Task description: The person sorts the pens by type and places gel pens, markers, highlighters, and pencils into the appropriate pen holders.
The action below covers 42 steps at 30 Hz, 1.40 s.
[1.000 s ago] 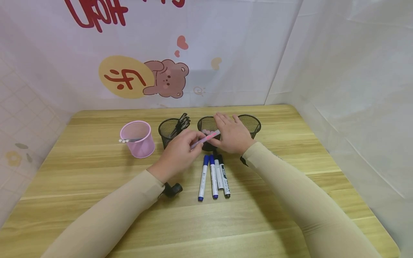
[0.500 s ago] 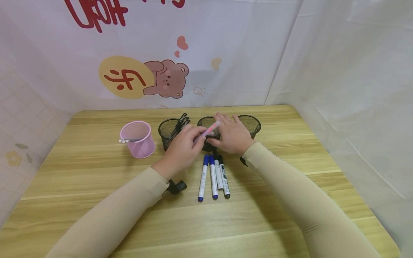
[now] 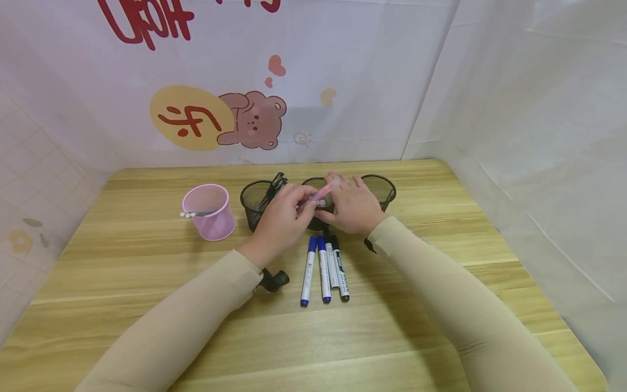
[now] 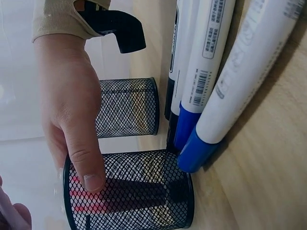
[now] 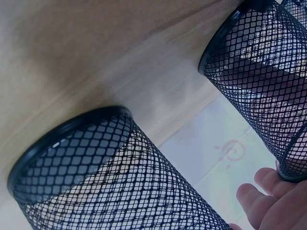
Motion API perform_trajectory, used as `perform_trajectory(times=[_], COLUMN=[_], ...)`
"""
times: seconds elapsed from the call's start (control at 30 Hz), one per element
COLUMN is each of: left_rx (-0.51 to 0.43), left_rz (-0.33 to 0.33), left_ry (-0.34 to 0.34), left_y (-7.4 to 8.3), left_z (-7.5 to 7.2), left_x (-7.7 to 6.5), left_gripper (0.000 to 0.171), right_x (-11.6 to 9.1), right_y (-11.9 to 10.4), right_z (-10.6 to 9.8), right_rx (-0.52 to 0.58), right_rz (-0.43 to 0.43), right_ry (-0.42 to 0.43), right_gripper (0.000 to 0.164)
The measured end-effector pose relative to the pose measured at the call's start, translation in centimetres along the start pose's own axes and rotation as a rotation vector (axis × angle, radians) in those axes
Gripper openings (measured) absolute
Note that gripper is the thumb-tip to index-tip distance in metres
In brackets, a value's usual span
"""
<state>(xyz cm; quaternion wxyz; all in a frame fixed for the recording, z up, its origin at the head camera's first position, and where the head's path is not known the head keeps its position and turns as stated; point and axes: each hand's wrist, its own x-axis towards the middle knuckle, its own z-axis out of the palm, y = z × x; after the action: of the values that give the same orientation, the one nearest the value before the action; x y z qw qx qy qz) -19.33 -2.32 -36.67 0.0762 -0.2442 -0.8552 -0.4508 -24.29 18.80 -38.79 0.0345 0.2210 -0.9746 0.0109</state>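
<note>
My left hand (image 3: 281, 218) pinches a slim pink pen (image 3: 325, 190), tilted up to the right, over the middle black mesh pen cup (image 4: 139, 211). Pens with round pinkish ends (image 3: 321, 202) stand in that cup, and dark and pink shapes show through its mesh. My right hand (image 3: 355, 202) holds this cup by its side; in the left wrist view its thumb (image 4: 91, 175) lies on the mesh near the rim. Fingers (image 5: 271, 196) reach past the rim in the right wrist view. Little of my left hand shows in its own wrist view.
To the left stand a mesh cup (image 3: 251, 204) of black pens and a pink cup (image 3: 217, 223) with white-tipped sticks. Another mesh cup (image 3: 384, 190) is right of my hand. Several whiteboard markers (image 3: 308, 272) lie in front.
My left hand has moved slightly right and away from me, and the pink pen now slants more steeply over the middle cup. The right hand has stayed on the cup.
</note>
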Motion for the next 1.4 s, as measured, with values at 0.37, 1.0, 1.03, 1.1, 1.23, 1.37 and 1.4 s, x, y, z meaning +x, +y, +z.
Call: perform_trajectory(times=[0.37,1.0,1.03,1.1,1.23,1.37,1.4], left_rx=[0.012,0.066,0.071,0.083,0.1,0.108,0.109], left_rz=[0.004,0.034,0.034,0.035,0.035,0.037,0.038], left_ry=[0.041,0.088,0.091,0.095,0.101,0.105,0.105], left_y=[0.2,0.3,0.2,0.1,-0.2,-0.4,-0.4], left_z=[0.0,-0.1,0.0,0.1,0.4,0.6,0.6], left_x=[0.6,2.3,2.3,2.5,2.7,2.9,2.9], left_gripper=[0.021,0.019,0.019,0.019,0.019,0.019,0.019], right_x=[-0.1,0.1,0.2,0.2,0.1,0.1,0.1], right_y=[0.0,0.0,0.0,0.0,0.0,-0.1,-0.1], right_z=[0.2,0.0,0.0,0.1,0.1,0.0,0.0], right_rx=[0.016,0.009,0.011,0.014,0.017,0.017,0.015], right_rz=[-0.016,-0.004,-0.004,-0.003,-0.001,0.0,0.001], right_ry=[0.026,0.002,0.003,0.003,0.001,0.002,0.001], right_gripper=[0.089,0.099,0.099,0.099,0.1,0.101,0.101])
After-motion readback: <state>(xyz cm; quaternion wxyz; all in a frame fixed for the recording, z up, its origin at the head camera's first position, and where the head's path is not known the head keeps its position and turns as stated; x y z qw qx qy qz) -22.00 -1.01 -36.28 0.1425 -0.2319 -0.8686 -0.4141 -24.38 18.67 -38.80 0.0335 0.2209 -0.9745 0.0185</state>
